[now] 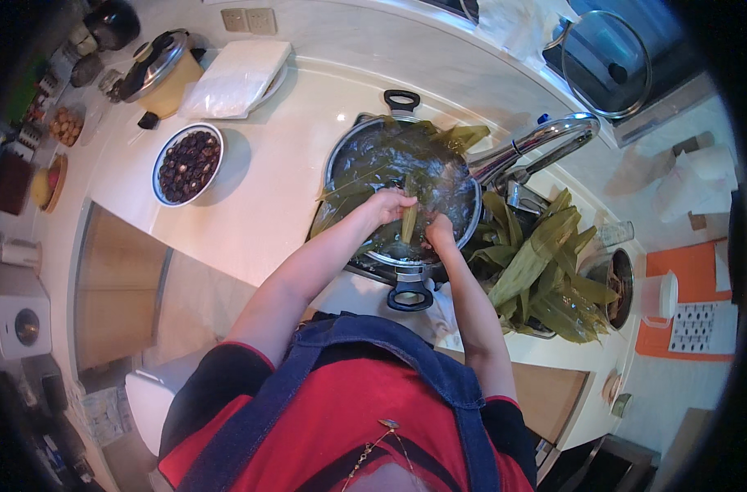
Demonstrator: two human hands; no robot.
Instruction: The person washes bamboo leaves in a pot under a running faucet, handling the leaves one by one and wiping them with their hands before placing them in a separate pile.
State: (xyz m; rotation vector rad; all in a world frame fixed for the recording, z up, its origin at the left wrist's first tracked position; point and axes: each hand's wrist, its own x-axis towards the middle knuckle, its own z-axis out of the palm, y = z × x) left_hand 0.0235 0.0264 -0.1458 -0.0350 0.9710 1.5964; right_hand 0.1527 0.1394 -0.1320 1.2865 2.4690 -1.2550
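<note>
A wide metal pot point(477, 216) with black loop handles holds water and long green leaves point(364, 175) that look like bamboo leaves. Over its near half, my left hand point(391, 206) pinches one narrow leaf point(409, 222) between thumb and fingers. My right hand point(438, 230) is just right of that leaf, low at the water inside the near right rim. Its fingers are curled and partly hidden, so whether they grip anything is unclear. More leaves hang over the pot's far right and left edges.
A chrome faucet point(521, 144) arches near the pot's right side. Right of the pot lies a heap of wet leaves point(536, 270), beside a metal bowl point(622, 289). On the left counter stand a bowl of dark dried mushrooms point(189, 163), a white package point(238, 80) and a lidded pot point(170, 77).
</note>
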